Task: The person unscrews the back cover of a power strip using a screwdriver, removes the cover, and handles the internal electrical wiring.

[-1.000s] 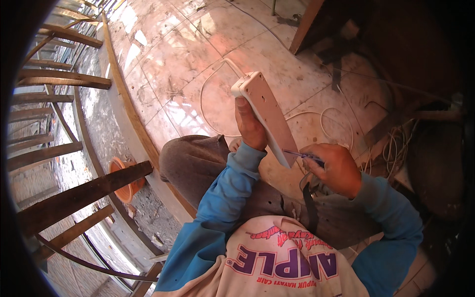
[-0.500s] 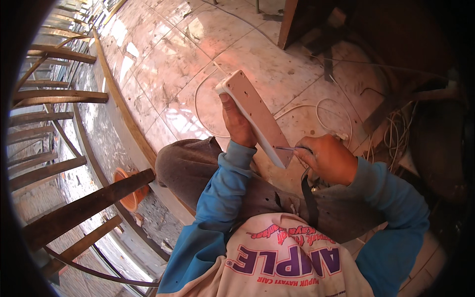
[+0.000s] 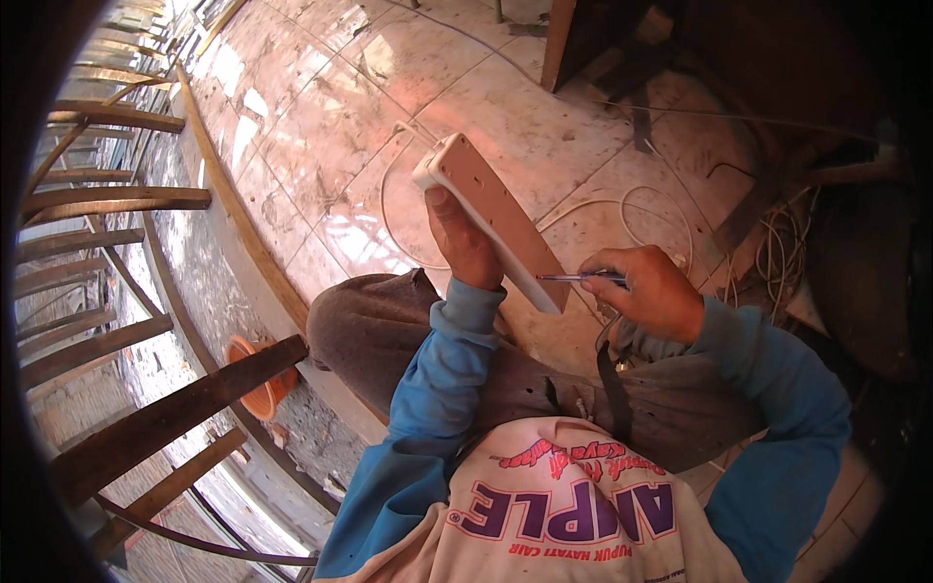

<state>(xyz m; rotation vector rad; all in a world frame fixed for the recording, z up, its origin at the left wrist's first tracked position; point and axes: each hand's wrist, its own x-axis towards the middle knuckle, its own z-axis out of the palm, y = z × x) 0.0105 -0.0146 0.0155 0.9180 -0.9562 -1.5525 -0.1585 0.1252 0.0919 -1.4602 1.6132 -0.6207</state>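
Observation:
A long white power strip (image 3: 505,216) is tilted in front of me, its back with small screw holes facing up. My left hand (image 3: 464,238) is closed around its left side, the thumb along the edge and the other fingers hidden beneath. In my right hand (image 3: 649,290) is a thin screwdriver (image 3: 595,277), its handle pinched between thumb and fingers. The screwdriver's tip points left and meets the strip's back near its lower end. A white cord (image 3: 389,194) loops over the floor from behind the strip's upper end.
Dirty tiles (image 3: 340,117) lie under and beyond my hands. Coiled pale cables (image 3: 777,248) sit at the right, beside dark wooden furniture (image 3: 622,58). On the left runs a row of wooden slats (image 3: 185,398), with an orange pot (image 3: 262,379) behind one of them.
My right hand has shifted its grip, and more of the screwdriver's handle shows, lying more level. The power strip has moved slightly up and left, still in my left hand.

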